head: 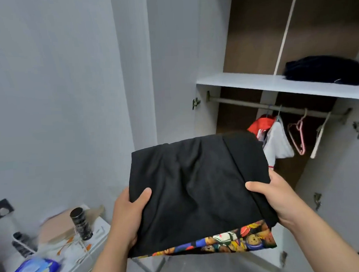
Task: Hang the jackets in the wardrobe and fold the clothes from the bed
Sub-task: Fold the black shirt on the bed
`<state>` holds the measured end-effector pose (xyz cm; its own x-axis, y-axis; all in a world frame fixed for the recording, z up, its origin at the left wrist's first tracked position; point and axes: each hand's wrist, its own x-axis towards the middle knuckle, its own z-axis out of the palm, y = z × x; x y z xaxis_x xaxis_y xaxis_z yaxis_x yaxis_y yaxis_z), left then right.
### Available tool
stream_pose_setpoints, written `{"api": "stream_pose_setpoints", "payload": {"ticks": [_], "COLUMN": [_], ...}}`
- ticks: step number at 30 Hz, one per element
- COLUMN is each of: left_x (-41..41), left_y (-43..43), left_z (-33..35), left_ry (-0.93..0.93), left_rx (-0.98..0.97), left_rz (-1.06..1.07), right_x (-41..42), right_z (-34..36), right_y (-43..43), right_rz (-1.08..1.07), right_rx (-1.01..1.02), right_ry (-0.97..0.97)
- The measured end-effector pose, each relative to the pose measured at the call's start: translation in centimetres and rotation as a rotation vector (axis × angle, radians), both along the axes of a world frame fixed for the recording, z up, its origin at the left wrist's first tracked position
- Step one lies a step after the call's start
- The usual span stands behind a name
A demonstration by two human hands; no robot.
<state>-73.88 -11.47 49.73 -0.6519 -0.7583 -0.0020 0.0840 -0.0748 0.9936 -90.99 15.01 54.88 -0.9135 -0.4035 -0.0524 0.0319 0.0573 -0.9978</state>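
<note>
Gripping a folded black garment (197,186) from both sides, our left hand (126,218) and right hand (274,197) keep thumbs on top, with the fingers hidden beneath. A patterned garment (230,240) peeks out under it. Ahead, the open wardrobe (252,40) holds a dark folded pile (324,70) on its shelf (233,81) and blurred red-and-white clothes (275,142) on the rail (234,101).

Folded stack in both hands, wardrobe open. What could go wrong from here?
1. The printed garment pokes out under the black garment at the near edge. The left hand and right hand grip only the sides, so it may slide out.
2. The shelf lies above the stack. Lifting could catch its front edge and undo the folds.
3. A dark pile already sits on the shelf's right part and could get shoved.
</note>
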Motion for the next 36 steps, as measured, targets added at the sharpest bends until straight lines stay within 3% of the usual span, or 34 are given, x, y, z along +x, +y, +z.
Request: {"api": "stream_pose_setpoints", "payload": {"ticks": [9,19,29,36], "left_x": [-9.9,-26.3,-43.6,-57.7], "left_y": [0.0,-1.9,-4.6,-8.0], "left_z": [6.2,12.6,21.9,26.3], "left_ry": [0.073,0.105,0.214,0.17], "left_rx": [-0.044,-0.12,-0.105,-0.095], "left_rz": [-0.141,-0.193,-0.321,-0.449], "right_x": [-5.6,-21.2,-34.2,-44.1], "right_z": [5.9,8.6,17.6,20.5], "right_y": [2.5,0.6,-0.3,-3.1], "right_rz": [-0.095,-0.18,-0.259,-0.375], "right_rx": [-0.11,-0.206,-0.311,-0.329], "right_ry": [0.088,0.108,0.233,0.093]}}
